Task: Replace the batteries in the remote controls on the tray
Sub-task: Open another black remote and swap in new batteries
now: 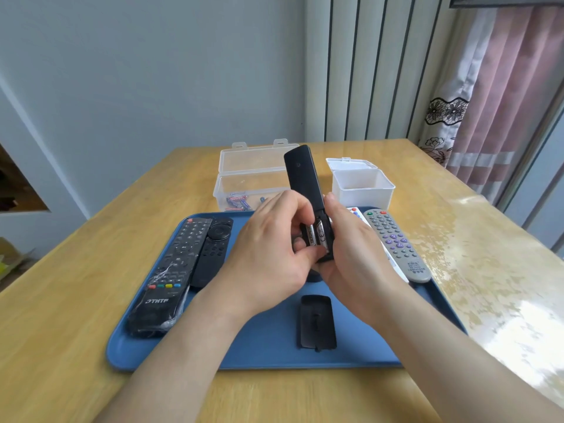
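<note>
A slim black remote [302,175] is held back side up above the blue tray [262,349], tilted away from me. Its battery bay is uncovered and two batteries [317,235] lie in it. My right hand [354,254] grips the remote's lower end from the right. My left hand [271,254] holds the left side, with its thumb and fingertips on the batteries. The remote's black battery cover [316,322] lies on the tray in front of my wrists.
On the tray's left lie a large black remote [171,276] and a smaller black one [212,251]; on its right a white remote [358,213] and a grey one [396,244]. Behind stand a clear box with batteries [244,193] and a white box [361,184], both with lids up.
</note>
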Motion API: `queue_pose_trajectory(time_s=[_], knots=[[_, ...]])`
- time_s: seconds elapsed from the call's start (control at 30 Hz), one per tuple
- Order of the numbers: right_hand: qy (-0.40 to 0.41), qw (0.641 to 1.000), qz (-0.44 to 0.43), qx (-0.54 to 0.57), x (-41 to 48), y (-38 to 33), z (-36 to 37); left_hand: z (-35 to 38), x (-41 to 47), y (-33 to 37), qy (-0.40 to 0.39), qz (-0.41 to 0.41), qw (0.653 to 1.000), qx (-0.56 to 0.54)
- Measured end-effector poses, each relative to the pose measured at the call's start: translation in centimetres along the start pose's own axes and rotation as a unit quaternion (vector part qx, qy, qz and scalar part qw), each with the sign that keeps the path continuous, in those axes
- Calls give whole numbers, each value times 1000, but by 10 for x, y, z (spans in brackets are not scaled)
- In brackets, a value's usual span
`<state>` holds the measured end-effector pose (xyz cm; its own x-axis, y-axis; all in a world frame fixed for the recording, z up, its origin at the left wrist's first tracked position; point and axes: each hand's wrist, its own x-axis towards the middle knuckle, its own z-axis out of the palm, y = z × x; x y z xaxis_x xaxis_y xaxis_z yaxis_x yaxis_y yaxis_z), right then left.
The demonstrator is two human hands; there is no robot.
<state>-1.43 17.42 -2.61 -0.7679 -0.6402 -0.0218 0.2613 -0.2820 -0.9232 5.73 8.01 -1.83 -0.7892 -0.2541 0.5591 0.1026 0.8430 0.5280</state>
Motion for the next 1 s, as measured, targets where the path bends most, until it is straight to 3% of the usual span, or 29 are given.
queue_pose_trajectory(time_s=[0.23, 0.37, 0.57, 0.8, 0.87, 1.0], knots=[[-1, 1000, 2, -28, 0, 4, 1, -1, -1, 0, -7, -33, 997, -64], [-18, 999, 22, 34, -1, -1, -1, 7, -4, 2, 7, 4, 998, -56], [-67, 990, 54, 108, 1, -3, -3, 12, -3, 0, 85, -33, 994, -57], [-156, 986, 54, -16, 3, -6, -13, 8, -2, 4, 61, -90, 993, 54], [-167, 985, 45, -27, 3, -10, -15, 8, -1, 4, 68, -107, 992, 11], [-140, 989, 15, -39, 6, -15, -22, 7, 0, 5, 67, -125, 972, -188]])
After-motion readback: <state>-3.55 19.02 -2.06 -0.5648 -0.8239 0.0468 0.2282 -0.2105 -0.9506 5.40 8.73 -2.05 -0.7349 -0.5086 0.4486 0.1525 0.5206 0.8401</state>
